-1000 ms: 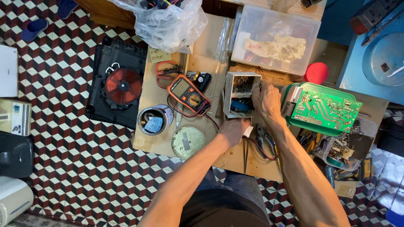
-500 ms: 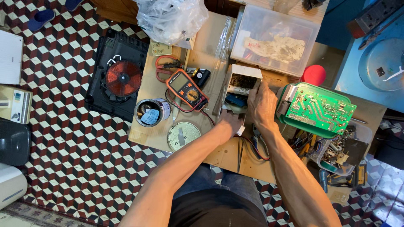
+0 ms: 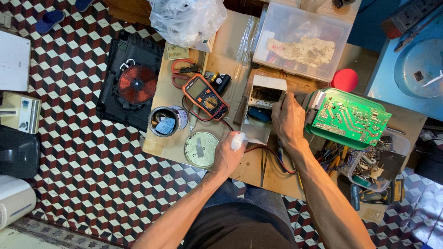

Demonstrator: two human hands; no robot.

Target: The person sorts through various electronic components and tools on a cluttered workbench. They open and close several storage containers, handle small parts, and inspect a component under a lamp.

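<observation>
We keep our right hand (image 3: pixel 287 121) clamped on the open metal box (image 3: pixel 260 110) at mid-bench to steady it, wiping gently with the white cloth (image 3: pixel 238 140) pinched in our left hand (image 3: pixel 228 154), which has moved left off the box since half a second ago.

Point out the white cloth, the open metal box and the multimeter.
white cloth (image 3: pixel 238 140), head view, on the wad gripped in the left hand.
open metal box (image 3: pixel 263 108), head view, on its white side wall.
multimeter (image 3: pixel 206 96), head view, between screen and dial.
</observation>
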